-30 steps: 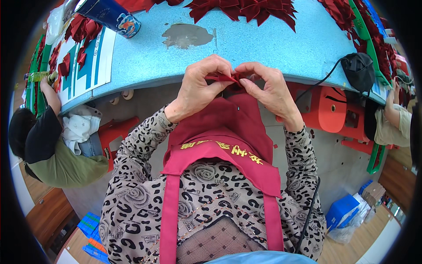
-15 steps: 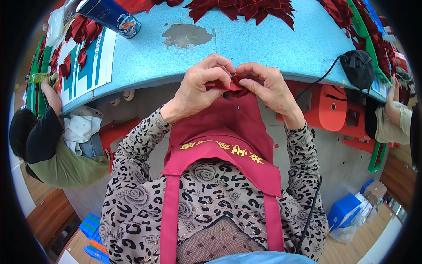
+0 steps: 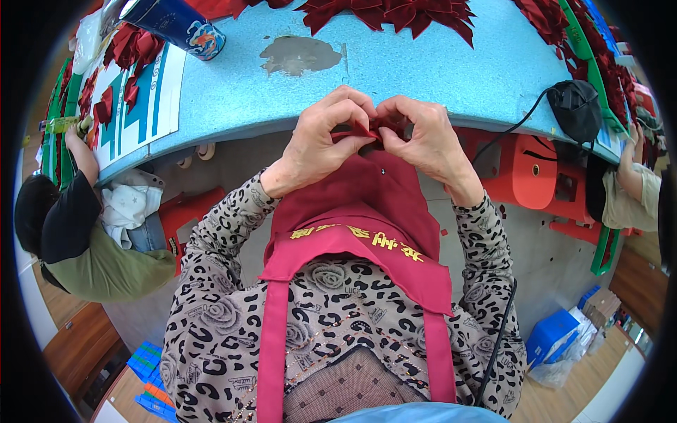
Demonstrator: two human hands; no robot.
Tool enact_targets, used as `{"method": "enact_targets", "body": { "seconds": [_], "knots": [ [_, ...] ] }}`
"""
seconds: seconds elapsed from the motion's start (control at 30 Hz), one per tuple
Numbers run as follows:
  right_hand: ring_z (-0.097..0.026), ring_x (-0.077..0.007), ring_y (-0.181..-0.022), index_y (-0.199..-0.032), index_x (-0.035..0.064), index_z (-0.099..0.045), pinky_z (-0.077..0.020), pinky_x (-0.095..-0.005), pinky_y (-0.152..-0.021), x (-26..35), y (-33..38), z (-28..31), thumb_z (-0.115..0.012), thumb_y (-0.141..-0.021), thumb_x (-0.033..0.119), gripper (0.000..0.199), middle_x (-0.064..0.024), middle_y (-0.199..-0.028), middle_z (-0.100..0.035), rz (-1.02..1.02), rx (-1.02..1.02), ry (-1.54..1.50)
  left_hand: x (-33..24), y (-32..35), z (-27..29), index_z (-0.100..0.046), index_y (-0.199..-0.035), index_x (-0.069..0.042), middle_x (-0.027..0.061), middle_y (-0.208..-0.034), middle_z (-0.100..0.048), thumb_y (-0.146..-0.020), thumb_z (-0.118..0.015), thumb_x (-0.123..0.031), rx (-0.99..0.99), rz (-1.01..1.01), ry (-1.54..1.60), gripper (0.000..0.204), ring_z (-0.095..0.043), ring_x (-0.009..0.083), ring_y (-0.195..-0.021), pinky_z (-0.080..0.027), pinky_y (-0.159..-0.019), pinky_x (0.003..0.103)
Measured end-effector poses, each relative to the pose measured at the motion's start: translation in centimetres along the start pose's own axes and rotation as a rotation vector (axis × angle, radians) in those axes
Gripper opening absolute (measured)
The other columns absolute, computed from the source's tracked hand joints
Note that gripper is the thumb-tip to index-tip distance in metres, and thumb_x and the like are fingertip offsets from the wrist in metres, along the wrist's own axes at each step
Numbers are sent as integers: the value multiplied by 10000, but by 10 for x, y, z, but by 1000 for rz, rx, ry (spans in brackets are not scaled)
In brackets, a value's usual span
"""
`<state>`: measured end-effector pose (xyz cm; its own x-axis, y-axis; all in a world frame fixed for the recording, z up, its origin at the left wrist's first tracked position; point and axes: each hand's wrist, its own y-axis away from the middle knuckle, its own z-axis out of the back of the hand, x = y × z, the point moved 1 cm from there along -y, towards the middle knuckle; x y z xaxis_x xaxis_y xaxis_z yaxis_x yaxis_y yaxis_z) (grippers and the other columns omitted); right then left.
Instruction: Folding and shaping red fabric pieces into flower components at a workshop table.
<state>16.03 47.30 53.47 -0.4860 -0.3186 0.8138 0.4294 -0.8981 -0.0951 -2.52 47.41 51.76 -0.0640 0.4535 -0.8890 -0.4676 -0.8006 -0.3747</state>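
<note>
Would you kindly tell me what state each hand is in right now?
Left hand: closed, pinching red fabric.
Right hand: closed, pinching the red fabric too.

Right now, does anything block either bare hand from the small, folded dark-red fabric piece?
Nothing visible: the bare left hand and bare right hand both hold the folded dark-red fabric piece directly.

We see the left hand [image 3: 319, 139] and right hand [image 3: 427, 141] pinching a small red fabric piece [image 3: 362, 131], upper centre, by the counter's [image 3: 437, 77] near edge. Blue cup [image 3: 176, 27] upper left, red fabric pile [image 3: 388, 15] top centre, black pouch [image 3: 575, 113] right, seated person [image 3: 106, 257] left.
</note>
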Motion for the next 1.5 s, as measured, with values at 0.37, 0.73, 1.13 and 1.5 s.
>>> {"method": "enact_targets", "body": {
  "seconds": [0.37,0.73,1.13,1.5],
  "knots": [
    [-606,-86,-777,-1003,-12,-610,-492,-219,-677,-21,0,-5,-624,-837,43,175,-38,-874,-646,-127,-146,-310,6,4,8,-567,-826,-91,57,-922,-561,-635,-748,-46,-4,-222,-324,266,-535,235,-886,-379,-830,355],
    [-594,-62,-796,-1027,-10,-591,-484,-196,-676,-17,-3,-23,-611,-850,32,184,-37,-898,-634,-140,-174,-321,18,8,4,-595,-876,-110,28,-983,-548,-631,-724,-72,-144,-315,-710,280,-512,229,-958,-371,-835,367],
    [-601,-80,-811,-1051,-15,-601,-513,-211,-661,-29,4,-32,-604,-855,11,197,-45,-952,-638,-95,-47,-428,15,19,-1,-602,-844,-38,75,-951,-576,-689,-675,30,-101,-61,-322,185,-572,253,-833,-460,-727,353],
    [-602,-96,-792,-1035,-4,-604,-513,-226,-692,-17,8,-32,-604,-844,35,195,-46,-946,-644,-119,-12,-48,14,24,-6,-594,-849,-1,74,-856,-606,-753,-660,35,-52,27,-194,122,-609,180,-740,-495,-638,271]
  ]
}}
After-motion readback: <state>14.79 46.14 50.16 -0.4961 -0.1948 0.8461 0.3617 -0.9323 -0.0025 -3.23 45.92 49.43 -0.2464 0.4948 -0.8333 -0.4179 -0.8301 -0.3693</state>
